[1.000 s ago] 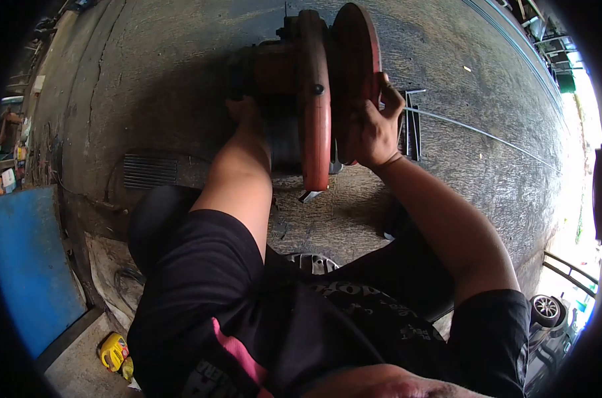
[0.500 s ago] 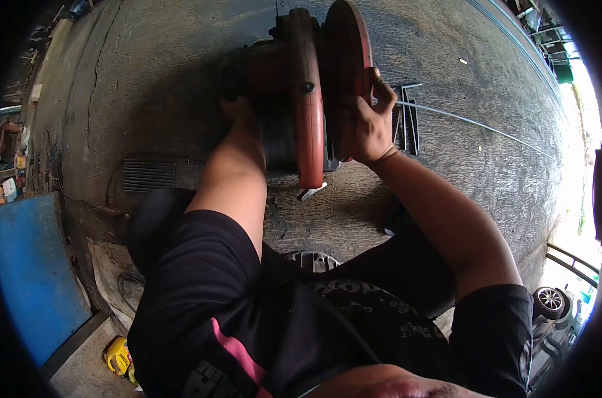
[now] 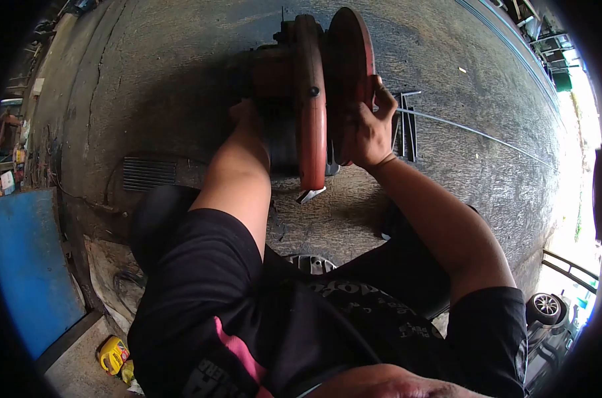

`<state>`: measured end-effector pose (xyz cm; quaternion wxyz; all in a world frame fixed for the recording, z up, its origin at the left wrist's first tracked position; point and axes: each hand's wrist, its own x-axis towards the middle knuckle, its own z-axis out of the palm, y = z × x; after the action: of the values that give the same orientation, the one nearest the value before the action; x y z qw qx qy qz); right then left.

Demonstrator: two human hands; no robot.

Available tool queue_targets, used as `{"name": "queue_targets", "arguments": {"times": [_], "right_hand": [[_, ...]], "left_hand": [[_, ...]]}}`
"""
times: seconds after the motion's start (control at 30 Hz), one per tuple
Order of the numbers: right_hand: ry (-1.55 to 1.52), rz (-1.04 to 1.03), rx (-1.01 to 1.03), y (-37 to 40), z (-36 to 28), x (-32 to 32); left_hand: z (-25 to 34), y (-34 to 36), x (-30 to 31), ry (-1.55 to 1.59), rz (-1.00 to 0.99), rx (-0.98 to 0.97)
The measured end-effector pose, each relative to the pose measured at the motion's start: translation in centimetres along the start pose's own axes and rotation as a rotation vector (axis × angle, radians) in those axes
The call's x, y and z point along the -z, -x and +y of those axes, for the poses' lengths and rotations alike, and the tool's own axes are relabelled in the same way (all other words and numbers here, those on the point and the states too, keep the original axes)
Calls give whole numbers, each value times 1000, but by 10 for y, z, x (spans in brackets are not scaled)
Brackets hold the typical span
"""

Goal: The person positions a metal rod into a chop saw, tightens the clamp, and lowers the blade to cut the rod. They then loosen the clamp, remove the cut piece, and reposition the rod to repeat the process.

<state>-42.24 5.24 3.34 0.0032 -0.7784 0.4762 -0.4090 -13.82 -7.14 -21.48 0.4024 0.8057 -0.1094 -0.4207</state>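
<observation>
A chop saw [image 3: 312,132] with a curved red housing stands on the floor in front of me. Its large round red-rimmed disc or guard [image 3: 354,50] is on the right side. My right hand [image 3: 372,136] grips the rim of that round part, its thumb and a bent finger showing at the edge. On the other side, my left hand [image 3: 244,111] reaches against the saw's dark body; shadow and the machine hide its fingers. A small light metal piece [image 3: 311,195] sticks out below the red housing.
Thin dark metal bars [image 3: 407,129] and a long rod [image 3: 473,126] lie right of the saw. A slatted grate [image 3: 149,174] is set at the left. A blue panel [image 3: 25,265] and a yellow container [image 3: 113,353] are at lower left. A car wheel [image 3: 546,305] shows at far right.
The saw appears slightly lower and further right in view, as the whole scene has shifted a little. Both hands keep their places on it.
</observation>
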Motion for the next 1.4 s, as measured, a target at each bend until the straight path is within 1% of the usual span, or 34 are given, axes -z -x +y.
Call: {"name": "queue_targets", "arguments": {"times": [0.03,0.07,0.13,0.17,0.23,0.37,0.47,0.57,0.6,0.67,0.77,0.83,0.97,1.03,1.07,1.13,1.27,1.33,1.4], "right_hand": [[-1,0,1,-1,-1,1],[20,-16,11,-2,-2,3],[38,-29,22,-3,-2,4],[21,-13,25,-3,-2,4],[2,1,27,-2,-2,3],[18,-4,25,-3,-3,4],[5,4,29,-3,-2,4],[10,-9,39,-4,-2,6],[22,-23,49,-4,-2,6],[20,-18,49,-4,-2,6],[15,-12,38,-2,-1,5],[4,-11,29,-2,-2,3],[-17,0,22,-3,-2,4],[24,-6,24,-3,-3,3],[23,-7,25,-3,-2,2],[15,7,13,-2,-2,1],[23,-2,53,-4,-2,4],[23,0,43,-4,-3,3],[5,9,37,-4,-3,3]], "left_hand": [[6,12,2,200,44,87],[3,6,0,201,46,86],[8,8,0,102,51,151],[8,12,1,102,53,150],[8,30,6,202,85,58],[16,47,8,197,57,17],[15,38,5,309,80,102],[6,23,0,215,118,101],[-10,-1,-4,242,77,90],[-15,-8,-4,268,37,77],[-4,14,-2,324,37,87],[-1,12,-3,281,116,101],[-13,-4,-9,304,153,45],[-19,-16,-12,415,89,27],[-23,-21,-13,417,91,27],[-21,-11,-14,652,45,-16],[-9,6,-12,573,76,9],[-11,-1,-14,417,119,19],[-13,-2,-14,346,147,24]]}}
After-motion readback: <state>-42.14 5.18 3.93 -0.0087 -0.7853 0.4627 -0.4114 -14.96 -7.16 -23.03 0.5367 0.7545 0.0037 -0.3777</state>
